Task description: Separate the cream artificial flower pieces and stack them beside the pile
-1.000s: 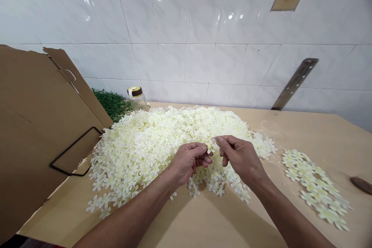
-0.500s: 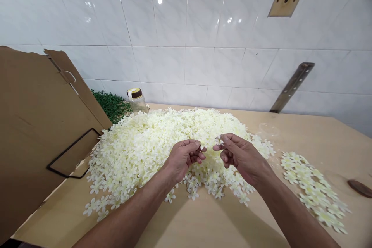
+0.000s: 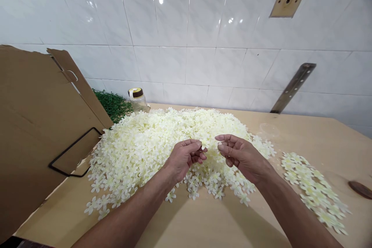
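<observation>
A big heap of cream-white fabric flowers (image 3: 151, 143) covers the middle of the wooden table (image 3: 203, 221). My left hand (image 3: 186, 157) and my right hand (image 3: 240, 155) hover side by side over the heap's near edge, fingertips a short gap apart. The left hand pinches a small white flower piece (image 3: 202, 147) between thumb and forefinger. The right hand's fingers are curled together; whether a flower piece is between them I cannot tell. A smaller spread of flowers (image 3: 314, 186) lies flat on the table to the right of my right hand.
A large cardboard sheet (image 3: 37, 131) with a black wire frame (image 3: 72, 155) leans at the left. Behind the heap stand a clear jar with a brown lid (image 3: 137, 100) and green artificial foliage (image 3: 113, 104). A dark object (image 3: 360, 189) lies at the right edge. White tiles form the back wall.
My hands rose a little off the heap and drew apart. One second ago the fingertips met on one flower piece; now a gap separates them.
</observation>
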Demonstrator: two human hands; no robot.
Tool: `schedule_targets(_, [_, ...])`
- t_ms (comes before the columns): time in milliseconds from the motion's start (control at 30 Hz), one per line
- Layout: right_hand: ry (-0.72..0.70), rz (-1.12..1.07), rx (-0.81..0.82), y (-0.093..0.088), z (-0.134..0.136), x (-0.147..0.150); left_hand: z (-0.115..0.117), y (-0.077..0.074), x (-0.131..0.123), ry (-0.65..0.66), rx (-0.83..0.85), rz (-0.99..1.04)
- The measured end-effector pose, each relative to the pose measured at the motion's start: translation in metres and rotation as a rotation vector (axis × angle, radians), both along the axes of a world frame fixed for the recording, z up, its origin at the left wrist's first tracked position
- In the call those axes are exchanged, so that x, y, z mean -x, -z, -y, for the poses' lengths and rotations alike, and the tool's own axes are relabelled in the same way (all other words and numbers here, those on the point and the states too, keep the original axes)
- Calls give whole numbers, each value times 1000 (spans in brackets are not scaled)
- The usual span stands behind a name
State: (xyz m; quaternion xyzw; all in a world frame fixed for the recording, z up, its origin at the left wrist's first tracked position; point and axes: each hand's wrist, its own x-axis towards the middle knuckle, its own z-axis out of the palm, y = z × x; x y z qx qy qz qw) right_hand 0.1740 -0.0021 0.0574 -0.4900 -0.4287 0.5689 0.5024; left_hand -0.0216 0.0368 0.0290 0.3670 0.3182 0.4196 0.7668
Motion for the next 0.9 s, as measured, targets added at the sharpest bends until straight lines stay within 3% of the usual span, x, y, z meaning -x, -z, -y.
schedule_targets(367, [-19, 72, -20, 2, 1, 3, 1, 0, -1, 2, 5, -13])
schedule_targets(633, [70, 187, -85, 4, 2, 8, 0, -1, -1, 3, 5, -3])
schedule_targets(900, [93, 459, -135, 7, 3, 8, -2, 0, 1, -9, -9, -9])
